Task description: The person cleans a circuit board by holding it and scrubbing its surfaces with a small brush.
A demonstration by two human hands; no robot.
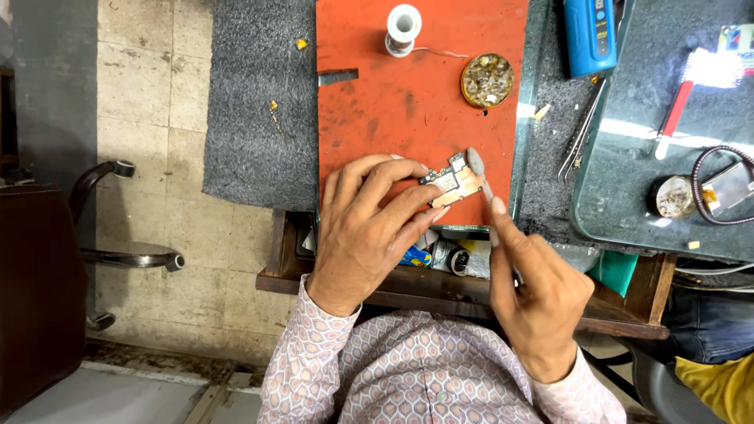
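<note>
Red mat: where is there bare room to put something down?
The red mat is bare between the solder spool, round tin and circuit board. The grey mat beside it is bare too. It is crowded around the board, under the left hand and right hand.

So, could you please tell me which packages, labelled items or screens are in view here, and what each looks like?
Blue handheld device: top edge, right of the orange mat; small display.
Blue-and-yellow packet: open drawer below the left hand.
Small printed card: top right corner, on the glass; pale, multicoloured.
</note>
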